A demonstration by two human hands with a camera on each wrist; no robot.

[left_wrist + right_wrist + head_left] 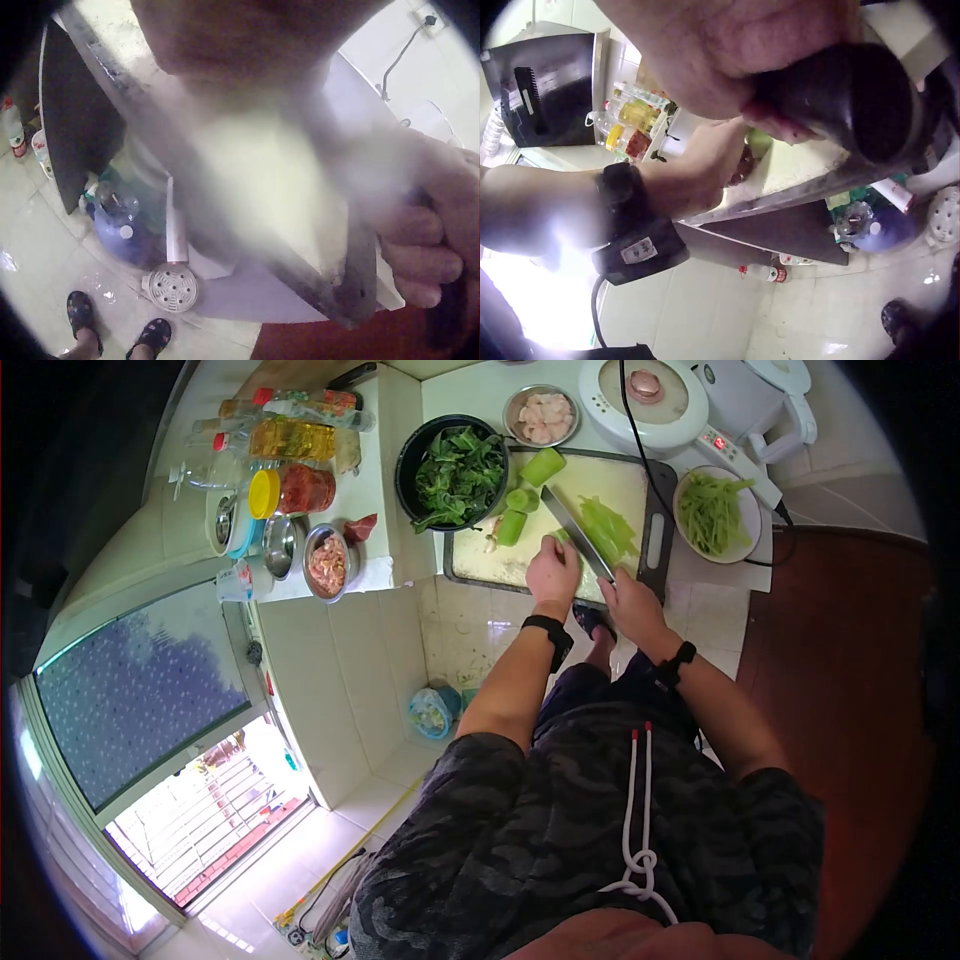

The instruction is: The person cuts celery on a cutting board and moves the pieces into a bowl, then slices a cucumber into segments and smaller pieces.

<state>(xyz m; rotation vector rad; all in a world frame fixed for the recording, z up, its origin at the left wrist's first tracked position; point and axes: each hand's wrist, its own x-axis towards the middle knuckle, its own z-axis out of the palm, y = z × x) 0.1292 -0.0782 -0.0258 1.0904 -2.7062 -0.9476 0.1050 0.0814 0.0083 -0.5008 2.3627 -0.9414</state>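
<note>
My right hand [636,608] grips a kitchen knife [578,532], its blade slanting across the cutting board [480,564]. The black handle [847,97] fills the palm in the right wrist view. Left of the blade, my left hand [553,570] has curled fingers holding a small piece of pale green stem vegetable against the board; the fingers mostly hide it. Thin green slices [608,530] lie fanned out on the blade's right side. Thicker peeled stem pieces [542,466] sit farther up the board. In the left wrist view the board is blurred.
Behind the board stand a black bowl of leaves [458,475] and a bowl of pale meat [545,418]. A plate of green shreds [716,515] sits at right, near a white electric cooker [645,400]. Bottles and jars [292,440] line the left counter, beside a bowl of minced meat [327,563].
</note>
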